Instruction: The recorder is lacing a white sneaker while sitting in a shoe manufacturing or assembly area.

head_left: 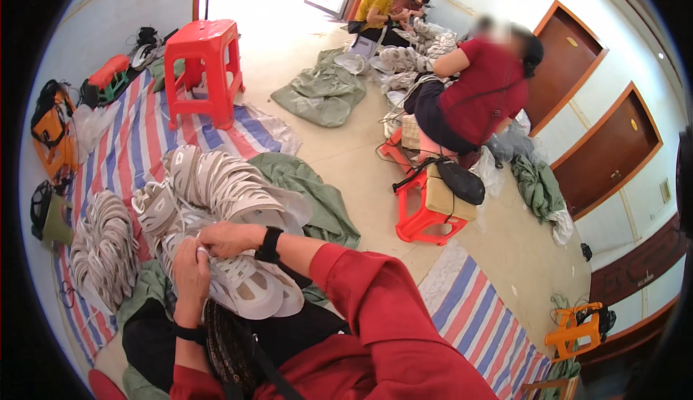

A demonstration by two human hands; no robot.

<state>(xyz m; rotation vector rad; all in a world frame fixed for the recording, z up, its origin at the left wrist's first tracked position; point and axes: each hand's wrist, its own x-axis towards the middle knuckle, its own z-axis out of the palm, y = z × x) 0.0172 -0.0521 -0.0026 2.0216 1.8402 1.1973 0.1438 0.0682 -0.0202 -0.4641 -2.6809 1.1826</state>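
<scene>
Both my hands meet above a heap of white and beige shoe uppers (249, 284) that rests against my lap. My left hand (190, 271) is closed, its fingertips pinched at a small white bit whose kind I cannot make out. From the right, my right hand (229, 240) comes in with its fingers closed at the same spot, touching the left fingertips. Black bands circle both wrists. Just beyond lies a long nested row of similar shoe uppers (231, 183), and another nested stack (105, 252) is on the left.
A red stool (202, 68) stands on a striped sheet (133, 129). Green cloth (307, 190) lies right of the heap. One person in dark red (480, 93) sits on red stools (426, 216); another in yellow (379, 6) works farther back beside more uppers (415, 57).
</scene>
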